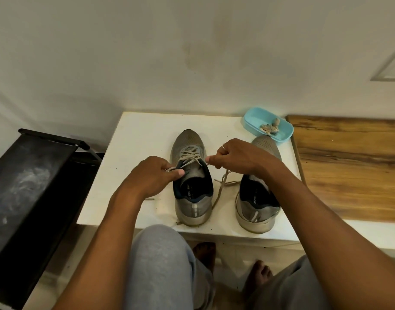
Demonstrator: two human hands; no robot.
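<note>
Two grey sneakers stand side by side on a white table [138, 135], toes pointing away from me. The left sneaker [191, 191] has a beige lace [188, 156] threaded through its eyelets. My left hand [153, 173] pinches one end of that lace at the shoe's left side. My right hand [239, 156] pinches the other end at the shoe's right side, and the loose tail [221, 186] hangs down between the shoes. The right sneaker [257, 206] is partly hidden by my right forearm.
A light blue tray [254, 118] with several small beige lumps sits at the table's far right corner. A wooden board [348, 166] lies to the right. A black rack [31, 184] stands on the left. My knees and bare feet are below the table's front edge.
</note>
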